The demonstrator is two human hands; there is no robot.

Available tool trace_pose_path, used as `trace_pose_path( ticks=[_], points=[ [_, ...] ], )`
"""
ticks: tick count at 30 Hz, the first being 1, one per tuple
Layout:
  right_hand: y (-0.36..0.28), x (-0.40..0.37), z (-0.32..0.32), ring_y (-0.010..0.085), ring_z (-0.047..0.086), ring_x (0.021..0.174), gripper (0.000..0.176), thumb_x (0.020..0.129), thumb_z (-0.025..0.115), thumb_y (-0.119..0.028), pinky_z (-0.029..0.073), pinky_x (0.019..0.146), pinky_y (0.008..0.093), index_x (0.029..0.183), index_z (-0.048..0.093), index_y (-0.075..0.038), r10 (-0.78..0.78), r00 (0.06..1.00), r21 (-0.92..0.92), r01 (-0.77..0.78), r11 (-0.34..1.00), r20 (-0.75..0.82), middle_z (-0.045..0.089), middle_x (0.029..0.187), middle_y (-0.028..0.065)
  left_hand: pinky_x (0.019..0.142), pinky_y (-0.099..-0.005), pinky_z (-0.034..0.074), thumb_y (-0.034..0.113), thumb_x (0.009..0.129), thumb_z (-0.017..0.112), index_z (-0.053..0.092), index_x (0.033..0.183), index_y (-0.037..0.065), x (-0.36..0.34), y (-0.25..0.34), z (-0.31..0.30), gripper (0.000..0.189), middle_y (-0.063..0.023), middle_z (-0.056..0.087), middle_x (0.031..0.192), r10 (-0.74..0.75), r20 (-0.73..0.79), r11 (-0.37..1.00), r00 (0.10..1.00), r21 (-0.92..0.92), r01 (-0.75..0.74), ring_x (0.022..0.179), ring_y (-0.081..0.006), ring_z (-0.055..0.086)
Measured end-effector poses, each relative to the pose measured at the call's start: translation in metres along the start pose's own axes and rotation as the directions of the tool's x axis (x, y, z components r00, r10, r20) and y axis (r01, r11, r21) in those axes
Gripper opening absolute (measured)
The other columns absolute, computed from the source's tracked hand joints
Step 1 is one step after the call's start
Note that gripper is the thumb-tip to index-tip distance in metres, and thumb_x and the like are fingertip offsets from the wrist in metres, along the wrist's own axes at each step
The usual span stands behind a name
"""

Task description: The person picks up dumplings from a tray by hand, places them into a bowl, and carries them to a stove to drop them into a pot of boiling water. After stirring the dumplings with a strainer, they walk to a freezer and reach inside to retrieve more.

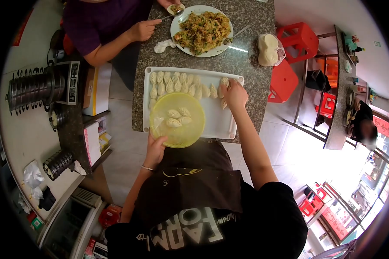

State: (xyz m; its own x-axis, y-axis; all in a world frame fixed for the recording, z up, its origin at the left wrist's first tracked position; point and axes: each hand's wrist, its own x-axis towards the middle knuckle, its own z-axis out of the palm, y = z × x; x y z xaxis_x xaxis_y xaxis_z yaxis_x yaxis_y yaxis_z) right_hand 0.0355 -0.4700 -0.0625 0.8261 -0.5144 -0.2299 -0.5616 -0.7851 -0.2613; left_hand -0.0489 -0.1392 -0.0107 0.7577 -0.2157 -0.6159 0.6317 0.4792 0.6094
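Note:
My left hand (pixel 155 150) grips the near left rim of a yellow see-through plastic bowl (pixel 179 136), held over the tray's near left part. Several pleated dumplings (pixel 174 122) lie inside the bowl. At the right end of the white tray (pixel 218 123), my right hand (pixel 236 96) reaches down with its fingers pinched on a dumpling (pixel 221 91), partly hidden by the fingers. Rows of similar dumplings (pixel 176 86) stretch across the tray's far side. The bowl covers part of those rows.
Beyond the tray, a white plate (pixel 175 36) of chopped filling sits on the granite table (pixel 250 84). Across the left corner, another person (pixel 112 26) spoons filling into a wrapper. Round wrappers (pixel 269 49) stand at the right edge, near red stools (pixel 296 41).

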Motion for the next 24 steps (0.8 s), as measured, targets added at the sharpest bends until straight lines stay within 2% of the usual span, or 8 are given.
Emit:
trace_pose_path(
  ticks=[7,10,13,16,18,19,21,24],
  points=[
    [-0.018,0.004,-0.006,0.0317,0.065,0.090,0.037,0.084,0.056,-0.042,0.052,0.072,0.0446,0.104,0.063,-0.011,0.044,0.997,-0.016,-0.043,0.999,0.066,0.066,0.103,0.0100,0.103,-0.0378,0.040,-0.011,0.082,0.047,0.030,0.141,0.003,0.000,0.004,0.002,0.063,-0.0132,0.045,0.136,0.019,-0.009,1.000,1.000,0.004,-0.019,0.125,-0.0253,0.046],
    [-0.021,-0.002,0.008,0.0296,0.063,0.093,0.034,0.083,0.058,-0.038,0.049,0.077,0.0440,0.101,0.063,-0.009,-0.030,0.997,0.044,0.033,0.998,-0.075,0.066,0.097,0.0084,0.102,-0.0374,0.041,-0.011,0.083,0.048,0.031,0.140,0.003,0.000,0.004,0.002,0.062,-0.0129,0.045,0.135,0.023,-0.015,1.000,1.000,0.012,-0.022,0.124,-0.0248,0.047],
    [-0.017,-0.003,0.016,0.0292,0.060,0.094,0.032,0.081,0.060,-0.035,0.045,0.084,0.0429,0.098,0.062,-0.008,-0.265,0.921,-0.034,0.267,0.963,-0.285,0.065,0.094,0.0079,0.102,-0.0371,0.041,-0.010,0.084,0.048,0.031,0.140,0.003,0.002,0.003,0.001,0.060,-0.0124,0.046,0.135,0.009,-0.017,1.000,1.000,0.007,-0.009,0.124,-0.0241,0.047],
    [-0.014,-0.006,0.014,0.0312,0.059,0.094,0.031,0.080,0.065,-0.032,0.041,0.089,0.0424,0.100,0.062,-0.009,-0.228,0.955,0.064,0.244,0.968,-0.190,0.065,0.096,0.0091,0.104,-0.0391,0.039,-0.008,0.084,0.046,0.031,0.140,0.001,0.003,0.002,0.000,0.059,-0.0144,0.046,0.137,0.021,-0.031,0.998,0.999,0.063,-0.019,0.125,-0.0264,0.047],
    [-0.010,-0.008,0.015,0.0290,0.060,0.090,0.030,0.080,0.068,-0.023,0.045,0.084,0.0407,0.104,0.061,-0.008,-0.146,0.960,0.419,0.237,0.876,-0.238,0.064,0.094,0.0102,0.104,-0.0391,0.040,-0.008,0.085,0.046,0.031,0.141,0.001,0.004,0.002,0.000,0.059,-0.0144,0.046,0.136,0.020,-0.030,0.998,0.999,0.058,-0.019,0.125,-0.0264,0.047],
    [-0.017,-0.012,0.004,0.0290,0.060,0.090,0.030,0.080,0.068,-0.023,0.045,0.084,0.0407,0.104,0.061,-0.008,-0.144,0.961,0.420,0.235,0.877,-0.237,0.064,0.094,0.0102,0.104,-0.0391,0.040,-0.008,0.085,0.046,0.031,0.141,0.001,0.004,0.002,0.000,0.059,-0.0144,0.046,0.136,0.019,-0.030,0.998,0.999,0.059,-0.017,0.125,-0.0264,0.047],
    [-0.033,-0.026,-0.022,0.0251,0.061,0.086,0.031,0.078,0.070,-0.013,0.049,0.076,0.0365,0.107,0.060,-0.006,-0.088,0.984,0.720,0.176,0.671,-0.158,0.063,0.095,0.0107,0.103,-0.0392,0.040,-0.008,0.085,0.046,0.031,0.140,0.001,0.004,0.003,0.000,0.058,-0.0144,0.046,0.136,0.012,-0.032,0.999,0.999,0.046,-0.011,0.125,-0.0264,0.047],
    [-0.050,-0.051,-0.051,0.0227,0.061,0.081,0.032,0.077,0.070,-0.009,0.050,0.070,0.0329,0.106,0.059,-0.005,-0.303,0.933,0.649,0.352,0.674,-0.192,0.061,0.097,0.0105,0.102,-0.0379,0.042,-0.010,0.085,0.048,0.027,0.143,0.005,0.006,0.003,0.002,0.063,-0.0124,0.044,0.136,-0.016,-0.022,0.999,1.000,0.032,0.017,0.124,-0.0247,0.047]
  ],
)
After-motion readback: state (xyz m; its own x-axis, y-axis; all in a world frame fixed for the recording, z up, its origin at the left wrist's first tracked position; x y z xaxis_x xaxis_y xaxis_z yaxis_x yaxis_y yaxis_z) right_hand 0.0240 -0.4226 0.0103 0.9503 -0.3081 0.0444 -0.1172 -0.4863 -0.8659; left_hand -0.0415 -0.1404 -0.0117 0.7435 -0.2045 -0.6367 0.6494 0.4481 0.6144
